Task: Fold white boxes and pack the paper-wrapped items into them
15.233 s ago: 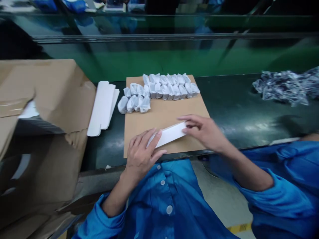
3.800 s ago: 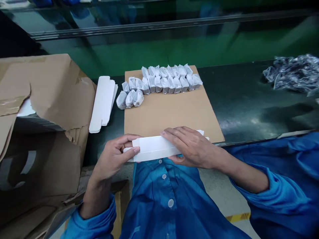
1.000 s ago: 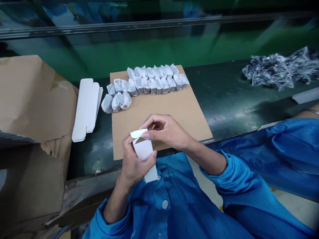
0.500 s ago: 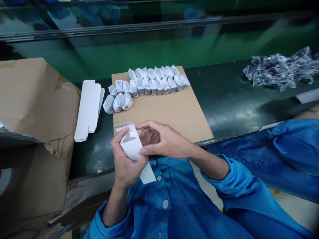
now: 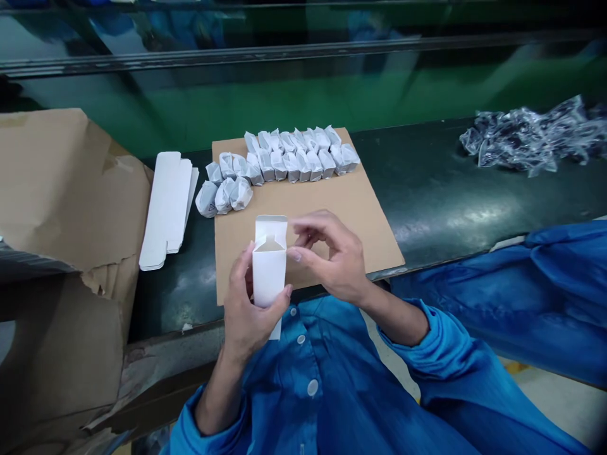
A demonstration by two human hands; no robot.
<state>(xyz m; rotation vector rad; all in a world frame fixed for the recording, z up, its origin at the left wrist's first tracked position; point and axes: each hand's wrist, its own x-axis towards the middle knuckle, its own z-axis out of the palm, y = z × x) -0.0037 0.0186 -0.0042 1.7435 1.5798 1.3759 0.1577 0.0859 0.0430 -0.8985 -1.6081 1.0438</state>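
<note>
My left hand [image 5: 253, 313] is wrapped round a small white carton [image 5: 269, 278], holding it upright in front of my chest. The carton's top flap stands up and its mouth is open; another flap hangs below my fingers. Just to the right of the carton's top is my right hand [image 5: 329, 253], its fingers curled and apart, partly blurred, with nothing visible in them. Beyond the hands, several small items wrapped in white paper [image 5: 289, 161] stand in rows on a brown cardboard sheet [image 5: 313, 215]. What the wrapping holds is hidden.
Flat white cartons [image 5: 164, 212] lie stacked on the dark green bench [image 5: 427, 196] at left, beside a large cardboard box [image 5: 61, 183]. A heap of clear plastic bags [image 5: 526, 139] lies at the far right. A co-worker's blue sleeve [image 5: 559, 272] is close on my right.
The carton has turned from tilted to upright and moved a little right and up. My right hand has shifted right, away from it. The co-worker's forearm at right has moved out of view.
</note>
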